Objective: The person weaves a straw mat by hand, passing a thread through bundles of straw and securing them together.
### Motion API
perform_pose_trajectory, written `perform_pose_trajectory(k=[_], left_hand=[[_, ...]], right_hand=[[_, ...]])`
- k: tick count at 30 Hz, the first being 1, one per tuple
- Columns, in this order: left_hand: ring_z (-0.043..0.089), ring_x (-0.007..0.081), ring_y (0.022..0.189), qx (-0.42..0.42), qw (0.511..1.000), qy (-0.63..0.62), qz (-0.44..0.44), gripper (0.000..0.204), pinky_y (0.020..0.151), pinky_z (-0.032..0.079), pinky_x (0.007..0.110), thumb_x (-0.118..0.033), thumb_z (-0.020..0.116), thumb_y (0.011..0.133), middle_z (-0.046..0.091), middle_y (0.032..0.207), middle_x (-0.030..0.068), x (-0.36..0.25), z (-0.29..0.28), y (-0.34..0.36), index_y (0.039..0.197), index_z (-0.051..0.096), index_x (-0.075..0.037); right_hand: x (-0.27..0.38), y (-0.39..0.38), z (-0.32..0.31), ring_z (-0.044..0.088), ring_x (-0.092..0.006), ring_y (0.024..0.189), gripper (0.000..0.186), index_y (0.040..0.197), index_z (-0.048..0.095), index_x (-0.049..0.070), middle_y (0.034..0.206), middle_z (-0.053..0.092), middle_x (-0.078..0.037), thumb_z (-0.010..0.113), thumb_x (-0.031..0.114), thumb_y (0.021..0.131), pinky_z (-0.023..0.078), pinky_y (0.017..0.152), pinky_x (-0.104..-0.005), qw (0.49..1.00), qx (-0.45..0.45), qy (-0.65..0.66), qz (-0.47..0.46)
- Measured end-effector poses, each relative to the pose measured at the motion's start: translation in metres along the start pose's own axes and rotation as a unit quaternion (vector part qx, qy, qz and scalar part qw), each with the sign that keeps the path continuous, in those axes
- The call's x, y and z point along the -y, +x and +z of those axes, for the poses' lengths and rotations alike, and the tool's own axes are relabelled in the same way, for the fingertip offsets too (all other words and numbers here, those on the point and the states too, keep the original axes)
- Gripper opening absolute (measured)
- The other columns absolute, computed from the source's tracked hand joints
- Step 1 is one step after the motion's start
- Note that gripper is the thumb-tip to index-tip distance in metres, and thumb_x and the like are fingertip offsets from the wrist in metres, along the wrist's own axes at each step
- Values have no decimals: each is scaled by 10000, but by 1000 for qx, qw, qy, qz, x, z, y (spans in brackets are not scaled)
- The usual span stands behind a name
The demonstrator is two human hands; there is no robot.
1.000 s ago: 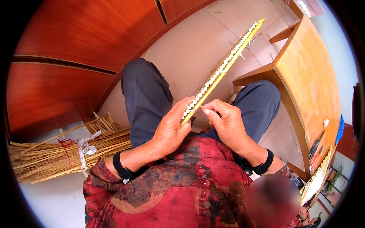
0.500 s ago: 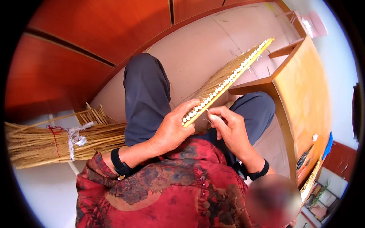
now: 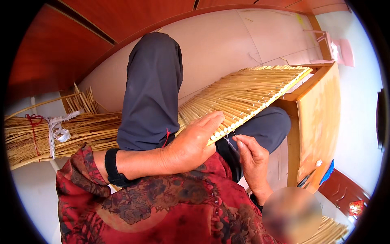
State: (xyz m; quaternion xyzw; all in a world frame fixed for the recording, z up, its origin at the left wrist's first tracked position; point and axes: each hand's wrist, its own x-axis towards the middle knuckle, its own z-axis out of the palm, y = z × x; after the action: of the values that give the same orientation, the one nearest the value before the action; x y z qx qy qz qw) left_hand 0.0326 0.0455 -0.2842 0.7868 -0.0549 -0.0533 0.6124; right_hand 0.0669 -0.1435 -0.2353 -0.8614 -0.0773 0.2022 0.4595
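A mat of straight straw-coloured stalks (image 3: 237, 93) lies slanted over my legs, its white cut ends lined along the near edge by a yellow strip. My left hand (image 3: 195, 142) grips the mat at its lower left end, fingers on the top face. Just below that edge, my right hand (image 3: 254, 164) pinches a thin pale thread that runs up to the mat; whether a needle is with it I cannot tell. A short red string hangs beside my left hand.
A bundle of stalks (image 3: 85, 134), tied with red string and white strip, lies left. A red-brown cabinet (image 3: 61, 44) runs along the top. Right are a wooden desk (image 3: 319, 118) with dark tools and blue cloth, and a pink chair (image 3: 343, 51). More stalks (image 3: 331, 229) lie lower right.
The mat has tipped from nearly edge-on to show its broad face, its far end moving down and right. My right hand has moved down and right. The view has shifted.
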Motion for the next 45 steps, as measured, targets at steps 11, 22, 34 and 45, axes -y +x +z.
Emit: perform_pose_trajectory(k=[11,22,34,45], left_hand=[[424,377,1266,1,1000,12,17,666,1053,362,388,51,531,696,438,1343,254,0,-7,1,1346,382,57],[436,382,1252,6,1000,19,10,677,1039,379,391,63,520,678,446,1332,253,-4,-14,4,1342,391,52],[449,380,1241,4,1000,20,7,661,1020,396,390,75,518,667,458,1329,236,-4,-18,4,1320,419,34],[461,399,1220,7,1000,19,10,650,1000,418,402,82,530,659,473,1304,241,-4,-19,5,1301,434,32]], right_hand=[[-5,7,4,641,-170,737,103,972,642,-6,862,679,-102,612,-5,873,490,668,-250,991,-26,-86,-96],[-9,14,7,660,-205,762,117,972,636,-15,865,676,-118,616,-35,858,502,672,-260,985,-25,-96,-139],[-5,21,9,667,-210,766,119,974,636,-13,862,678,-117,617,-33,858,505,682,-264,985,-13,-93,-148],[-2,24,12,664,-204,763,121,985,634,-11,861,677,-116,606,-26,868,501,685,-262,986,-3,-80,-148]])
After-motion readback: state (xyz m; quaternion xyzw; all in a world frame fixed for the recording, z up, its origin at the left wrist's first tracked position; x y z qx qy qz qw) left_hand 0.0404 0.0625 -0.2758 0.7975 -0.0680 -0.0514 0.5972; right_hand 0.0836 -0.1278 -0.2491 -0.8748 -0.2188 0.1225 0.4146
